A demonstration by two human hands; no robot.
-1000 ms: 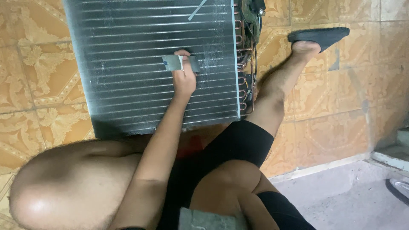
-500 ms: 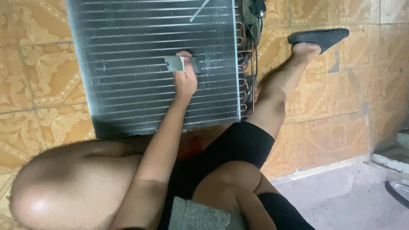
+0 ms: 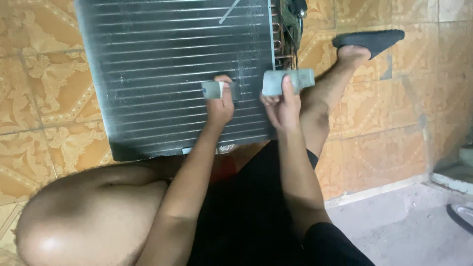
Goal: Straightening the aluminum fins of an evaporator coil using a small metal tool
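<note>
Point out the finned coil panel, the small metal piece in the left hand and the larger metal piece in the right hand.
finned coil panel [image 3: 162,64], head view, on its bare fins.
small metal piece [image 3: 212,89], head view, on its flat face.
larger metal piece [image 3: 295,79], head view, on its right half.

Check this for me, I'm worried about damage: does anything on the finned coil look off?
Little stands out: a thin pale strip lies askew across the finned coil near its top edge. Otherwise the fins look even.

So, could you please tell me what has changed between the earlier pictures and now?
The right hand has come up from the lap, holding a grey metal piece beside the coil's right edge. The left hand stays on the fins, pinching its small metal piece. The coil, legs and sandal have not moved.
</note>
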